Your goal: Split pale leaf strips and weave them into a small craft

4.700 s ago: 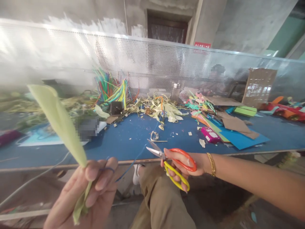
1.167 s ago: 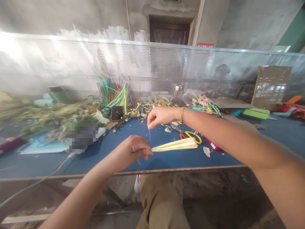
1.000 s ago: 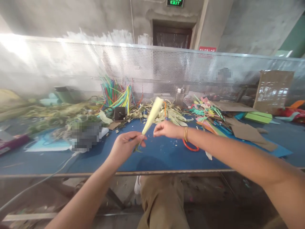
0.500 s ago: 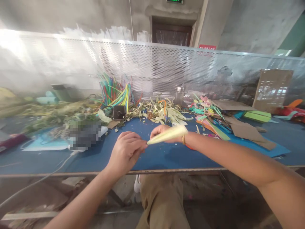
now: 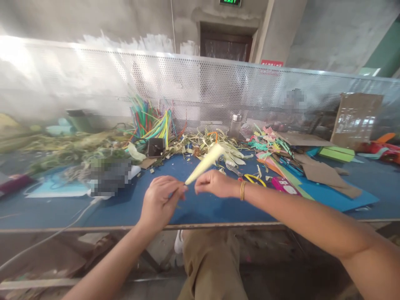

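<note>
A pale yellow, cone-like piece (image 5: 204, 164) points up and to the right over the blue tabletop, its narrow end pinched in the fingertips of my left hand (image 5: 161, 200). Just right of that narrow end is my right hand (image 5: 215, 183), its fingers curled and pressed together below the piece. Whether my right hand holds something small or thin is too blurred to tell. Behind both hands lies a heap of pale leaf-like pieces (image 5: 231, 152).
Colourful stems (image 5: 150, 121) stand at the back beside a black box (image 5: 156, 147). A bottle (image 5: 236, 125) stands near the perforated screen. Yellow-handled scissors (image 5: 255, 180) and coloured sheets (image 5: 340, 196) lie to the right. A white cable (image 5: 75, 223) crosses the left edge.
The yellow piece has swung from nearly level to steeply upright. My left hand has shifted slightly left, and my right hand now shows in front of the piece's lower side. Scissors have come into view.
</note>
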`<action>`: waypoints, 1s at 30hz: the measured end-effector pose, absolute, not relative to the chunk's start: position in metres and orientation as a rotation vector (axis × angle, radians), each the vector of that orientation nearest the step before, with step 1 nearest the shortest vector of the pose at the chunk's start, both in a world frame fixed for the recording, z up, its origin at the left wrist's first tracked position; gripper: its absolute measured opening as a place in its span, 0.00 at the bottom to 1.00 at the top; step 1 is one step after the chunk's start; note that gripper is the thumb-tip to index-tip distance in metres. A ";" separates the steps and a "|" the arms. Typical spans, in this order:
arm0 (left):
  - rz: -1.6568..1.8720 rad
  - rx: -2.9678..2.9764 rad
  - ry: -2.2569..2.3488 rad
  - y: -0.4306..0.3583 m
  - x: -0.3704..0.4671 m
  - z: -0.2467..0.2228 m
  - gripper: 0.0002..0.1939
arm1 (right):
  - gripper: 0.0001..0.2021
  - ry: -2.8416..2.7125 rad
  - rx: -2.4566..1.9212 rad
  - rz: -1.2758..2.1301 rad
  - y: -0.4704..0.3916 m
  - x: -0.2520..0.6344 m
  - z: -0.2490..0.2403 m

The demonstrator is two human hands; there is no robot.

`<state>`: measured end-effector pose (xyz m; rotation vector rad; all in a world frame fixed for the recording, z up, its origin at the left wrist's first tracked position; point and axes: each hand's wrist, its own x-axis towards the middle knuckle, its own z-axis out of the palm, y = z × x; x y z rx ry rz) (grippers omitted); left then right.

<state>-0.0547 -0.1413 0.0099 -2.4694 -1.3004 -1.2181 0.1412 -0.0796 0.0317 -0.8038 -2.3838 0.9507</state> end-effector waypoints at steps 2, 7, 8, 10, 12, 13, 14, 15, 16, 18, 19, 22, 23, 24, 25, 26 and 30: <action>-1.134 -2.378 -1.465 -0.141 -0.054 0.005 0.15 | 0.09 -2.511 -0.725 0.716 -0.094 0.139 0.027; -0.846 -2.563 -1.083 -0.152 -0.043 0.013 0.10 | 0.09 -2.634 -0.680 0.405 -0.090 0.139 0.058; -0.897 -2.599 -1.014 -0.153 -0.043 0.016 0.10 | 0.08 -2.638 -0.672 0.573 -0.083 0.140 0.059; -1.087 -2.588 -1.076 -0.151 -0.048 0.017 0.11 | 0.07 -2.557 -0.670 0.983 -0.073 0.141 0.051; -1.265 -2.502 -1.319 -0.146 -0.053 0.014 0.14 | 0.08 -2.444 -0.679 1.204 -0.074 0.139 0.034; -1.296 -2.459 -1.426 -0.145 -0.054 0.011 0.16 | 0.09 -2.418 -0.670 1.215 -0.078 0.136 0.026; -1.278 -2.410 -1.504 -0.144 -0.054 0.008 0.16 | 0.09 -2.364 -0.682 1.138 -0.085 0.133 0.020; -1.218 -2.356 -1.545 -0.144 -0.053 0.006 0.15 | 0.09 -2.358 -0.696 1.019 -0.092 0.130 0.016; -1.126 -2.296 -1.552 -0.145 -0.050 0.004 0.14 | 0.09 -2.368 -0.713 0.867 -0.099 0.128 0.016; -0.947 -2.180 -1.517 -0.148 -0.043 0.003 0.13 | 0.09 -2.359 -0.785 0.610 -0.107 0.124 0.021; -0.882 -2.143 -1.499 -0.150 -0.040 0.003 0.13 | 0.09 -2.327 -0.825 0.545 -0.108 0.123 0.024; -0.827 -2.096 -1.502 -0.150 -0.034 0.002 0.13 | 0.09 -2.162 -0.907 0.595 -0.107 0.123 0.025; -0.840 -2.084 -1.519 -0.149 -0.034 0.000 0.12 | 0.08 -2.109 -0.924 0.635 -0.106 0.123 0.022; -0.865 -2.068 -1.536 -0.147 -0.034 -0.001 0.12 | 0.08 -2.055 -0.940 0.664 -0.106 0.123 0.017; -0.898 -2.048 -1.553 -0.146 -0.034 -0.003 0.11 | 0.07 -1.996 -0.954 0.680 -0.107 0.122 0.011; -0.934 -2.029 -1.567 -0.144 -0.035 -0.004 0.11 | 0.06 -1.926 -0.957 0.696 -0.108 0.120 0.005; -1.058 -1.993 -1.621 -0.142 -0.033 -0.009 0.10 | 0.06 -1.479 -0.814 1.081 -0.113 0.112 -0.013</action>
